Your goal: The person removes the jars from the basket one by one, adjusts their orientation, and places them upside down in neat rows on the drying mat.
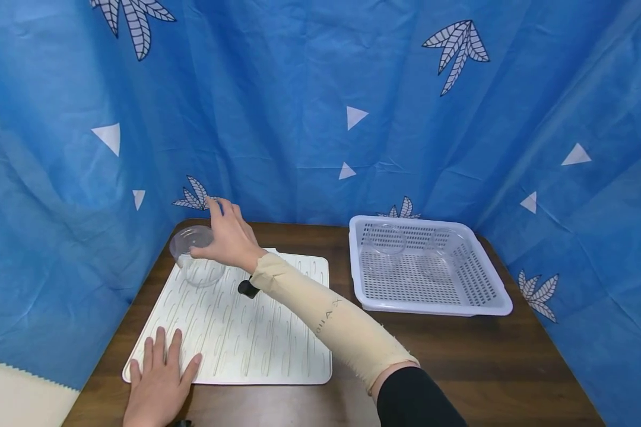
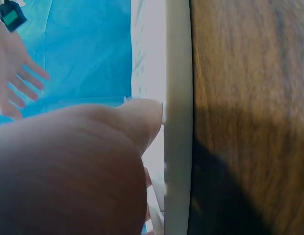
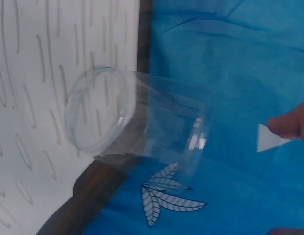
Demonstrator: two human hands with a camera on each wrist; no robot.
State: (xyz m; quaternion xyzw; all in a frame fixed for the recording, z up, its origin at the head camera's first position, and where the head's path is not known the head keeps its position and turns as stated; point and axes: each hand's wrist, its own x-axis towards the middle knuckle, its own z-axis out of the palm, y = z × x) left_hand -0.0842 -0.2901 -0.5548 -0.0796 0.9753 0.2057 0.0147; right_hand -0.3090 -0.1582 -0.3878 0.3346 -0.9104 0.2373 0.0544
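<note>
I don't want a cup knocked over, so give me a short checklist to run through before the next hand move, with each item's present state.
1. Clear cup standing on the white mat: ok, by the mat's far-left corner.
2. Right hand free of that cup: ok, the right wrist view shows a gap between thumb and cup.
3. Left hand resting on the mat: ok, at the near-left corner with fingers spread.
4. Basket empty: not ok, two clear cups are in it.
5. Open end of the cup on the mat facing up: cannot tell, the plastic is too see-through.
</note>
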